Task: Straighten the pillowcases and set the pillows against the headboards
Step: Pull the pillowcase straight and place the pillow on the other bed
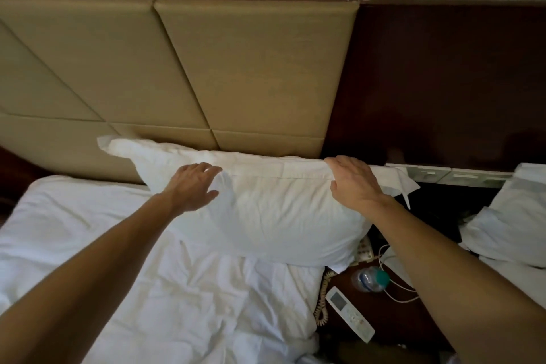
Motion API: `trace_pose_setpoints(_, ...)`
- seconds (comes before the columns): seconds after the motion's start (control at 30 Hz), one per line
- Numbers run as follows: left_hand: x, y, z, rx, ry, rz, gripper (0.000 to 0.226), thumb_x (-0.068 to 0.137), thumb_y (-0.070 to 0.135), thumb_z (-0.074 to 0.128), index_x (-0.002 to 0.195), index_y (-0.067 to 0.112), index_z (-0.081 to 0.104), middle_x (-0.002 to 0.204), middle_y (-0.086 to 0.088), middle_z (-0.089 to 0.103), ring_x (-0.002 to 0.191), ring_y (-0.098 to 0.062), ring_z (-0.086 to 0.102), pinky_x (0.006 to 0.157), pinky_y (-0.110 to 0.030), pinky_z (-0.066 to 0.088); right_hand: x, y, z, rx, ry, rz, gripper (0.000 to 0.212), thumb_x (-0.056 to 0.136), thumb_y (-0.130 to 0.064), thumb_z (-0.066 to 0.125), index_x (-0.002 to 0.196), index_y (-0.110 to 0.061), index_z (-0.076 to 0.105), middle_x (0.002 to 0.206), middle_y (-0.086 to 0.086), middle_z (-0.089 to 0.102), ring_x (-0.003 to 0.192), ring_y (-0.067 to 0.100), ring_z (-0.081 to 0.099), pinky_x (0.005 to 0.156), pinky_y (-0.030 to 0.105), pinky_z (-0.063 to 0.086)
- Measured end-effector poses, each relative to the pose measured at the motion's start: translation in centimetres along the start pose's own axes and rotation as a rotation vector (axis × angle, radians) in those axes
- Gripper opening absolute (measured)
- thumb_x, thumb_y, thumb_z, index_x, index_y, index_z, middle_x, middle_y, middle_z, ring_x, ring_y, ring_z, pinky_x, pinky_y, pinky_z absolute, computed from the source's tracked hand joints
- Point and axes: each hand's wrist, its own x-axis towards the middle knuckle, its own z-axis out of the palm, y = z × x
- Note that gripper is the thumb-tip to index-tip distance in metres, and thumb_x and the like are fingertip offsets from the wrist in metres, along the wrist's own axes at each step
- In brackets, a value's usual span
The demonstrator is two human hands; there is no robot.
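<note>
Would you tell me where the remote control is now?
Head view, lower right: the remote control lies on the dark nightstand, near the water bottle.

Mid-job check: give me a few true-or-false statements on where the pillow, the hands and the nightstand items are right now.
1. Both the left hand and the right hand touch the pillow. True.
2. The pillow's right end juts past the bed over the nightstand. True.
3. The bottle has a red cap. False: the cap is green.
4. The headboard behind the pillow is dark wood. False: it is beige padded panels.
5. A second pillow lies at far right. True.
</note>
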Motion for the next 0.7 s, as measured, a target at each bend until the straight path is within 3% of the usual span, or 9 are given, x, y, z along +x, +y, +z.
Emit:
trace_pose_setpoints(0.3,-7.7,1.8,-1.3,-0.019,-0.042,-0.184,0.065,0.094,0.045,0.054,0.147,0.018,0.030,0.128,-0.009,0.059,0.114,-0.029,0.058,0.099,-0.040,0.041,0.8,-5.1,-0.5,0.027,-0.094,-0.178,0.052,0.090,-0.014,0.050,0.141,-0.016,0.040,0.136,0.007,0.051,0.127,0.028,0.044,0.107,0.037,0.034)
trace_pose_setpoints(0.7,-27.9,0.9,4.7,-0.168,-0.148,-0.649,0.058,0.093,0.046,0.053,0.144,0.022,0.039,0.135,-0.007,0.056,0.120,-0.027,0.056,0.102,-0.041,0.042,-4.0,-21.9,2.5,-0.143,-0.421,-0.609,0.047,0.093,-0.018,0.047,0.139,-0.013,0.043,0.138,0.012,0.050,0.125,0.032,0.047,0.103,0.044,0.041)
